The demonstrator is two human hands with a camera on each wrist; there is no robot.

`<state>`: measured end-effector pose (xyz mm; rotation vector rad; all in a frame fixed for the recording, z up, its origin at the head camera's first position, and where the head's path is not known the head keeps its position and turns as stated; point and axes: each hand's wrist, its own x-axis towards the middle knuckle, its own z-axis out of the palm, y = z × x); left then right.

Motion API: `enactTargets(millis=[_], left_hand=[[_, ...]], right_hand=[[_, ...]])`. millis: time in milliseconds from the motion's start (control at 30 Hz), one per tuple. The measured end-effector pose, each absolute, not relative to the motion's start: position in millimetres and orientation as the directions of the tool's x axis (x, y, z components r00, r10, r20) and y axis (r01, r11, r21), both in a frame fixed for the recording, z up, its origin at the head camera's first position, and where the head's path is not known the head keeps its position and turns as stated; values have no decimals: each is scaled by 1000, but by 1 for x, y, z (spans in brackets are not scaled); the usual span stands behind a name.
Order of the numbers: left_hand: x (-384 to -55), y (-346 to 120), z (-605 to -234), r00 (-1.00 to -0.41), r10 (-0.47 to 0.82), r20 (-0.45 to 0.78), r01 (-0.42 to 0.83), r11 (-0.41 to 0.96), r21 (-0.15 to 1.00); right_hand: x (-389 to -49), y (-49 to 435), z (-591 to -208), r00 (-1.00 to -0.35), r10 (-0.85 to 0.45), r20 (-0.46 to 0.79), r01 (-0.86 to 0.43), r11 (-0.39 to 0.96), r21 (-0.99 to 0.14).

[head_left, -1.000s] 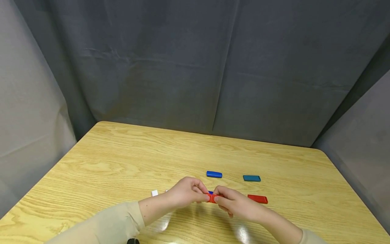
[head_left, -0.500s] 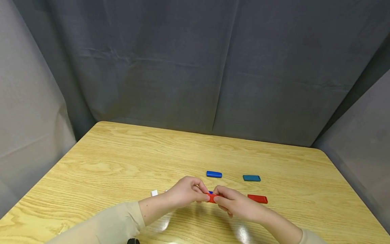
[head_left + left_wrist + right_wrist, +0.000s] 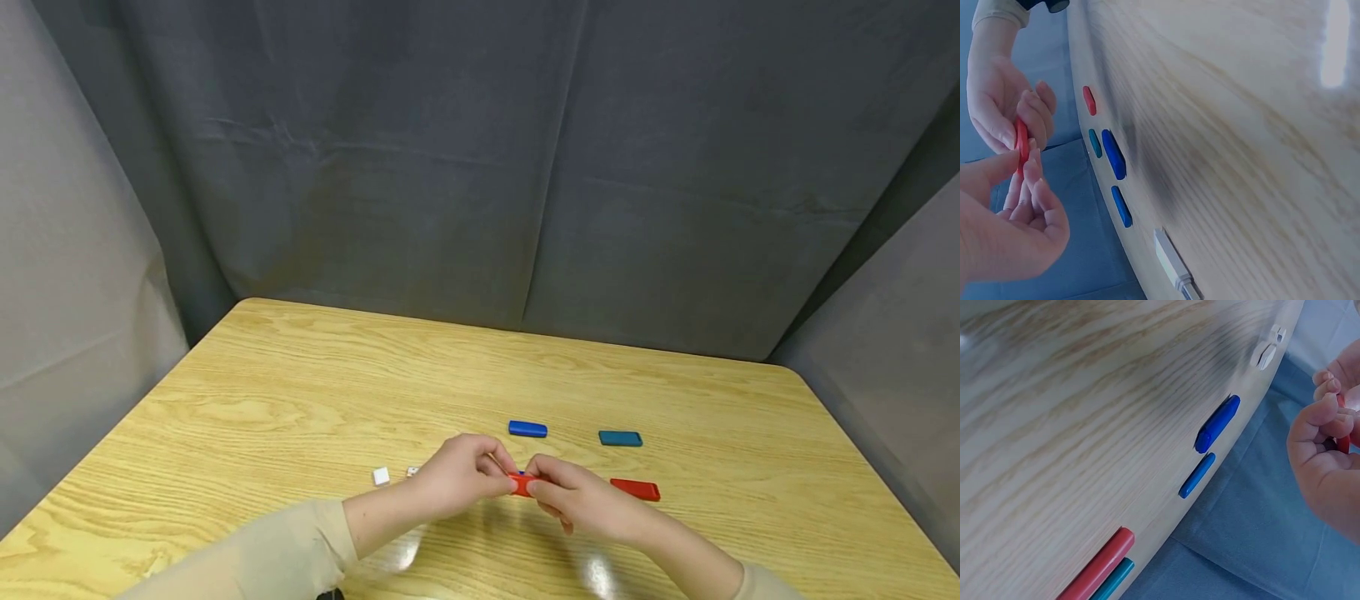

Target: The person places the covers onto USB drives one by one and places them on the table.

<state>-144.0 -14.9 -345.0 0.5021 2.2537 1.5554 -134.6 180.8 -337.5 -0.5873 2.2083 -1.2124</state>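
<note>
In the head view my two hands meet over the front middle of the table. Fingers and thumb of my left hand point(image 3: 467, 477) pinch one end of a small red plastic casing point(image 3: 522, 485). My right hand point(image 3: 581, 498) pinches its other end. Edge-on, the same red casing point(image 3: 1022, 142) appears between both sets of fingertips in the left wrist view, held above the table. Fingers cover its ends. Just behind it, a thick blue casing point(image 3: 1217, 424) lies on the table, mostly hidden by the hands in the head view.
Beyond the hands lie a blue casing point(image 3: 527, 429) and a teal casing point(image 3: 620, 438). A flat red casing point(image 3: 635, 490) is right of my right hand. Left of my left hand are a white piece point(image 3: 381, 477) and a white stick with a metal plug point(image 3: 1172, 259).
Both hands keep their pinch on the red casing. My left hand has shifted slightly to the right, uncovering more of the white piece beside it.
</note>
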Motion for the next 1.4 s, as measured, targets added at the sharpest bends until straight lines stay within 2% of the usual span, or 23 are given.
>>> enactTargets(millis=[100, 200, 300, 533, 667, 800, 1000, 1200, 1400], left_hand=[[-142, -14, -346, -864, 503, -4, 224, 393, 892], [-140, -14, -346, -854, 514, 80, 367, 487, 793], [-138, -14, -346, -848, 514, 128, 442, 553, 706], [-142, -17, -349, -862, 489, 136, 447, 605, 659], [-145, -22, -351, -863, 481, 154, 464, 637, 615], [-147, -25, -351, -859, 478, 183, 488, 660, 571], [-152, -29, -348, -854, 480, 201, 503, 662, 556], [-159, -36, -346, -868, 463, 180, 473, 657, 587], [-169, -44, -345, -878, 441, 188, 469, 709, 526]], right_hand=[[-135, 182, -338, -754, -606, -255, -102, 492, -864], [-135, 183, -338, -754, -606, -255, -100, 489, -867], [-135, 183, -338, -769, -592, -242, -132, 517, -845], [-134, 182, -339, -842, -531, -97, -367, 696, -618], [-134, 180, -340, -876, -481, -41, -393, 759, -519], [-136, 176, -341, -897, -443, -3, -391, 794, -466], [-141, 167, -339, -909, -414, 37, -387, 808, -444], [-151, 155, -336, -915, -404, 16, -358, 789, -499], [-164, 142, -339, -915, -398, 60, -372, 778, -506]])
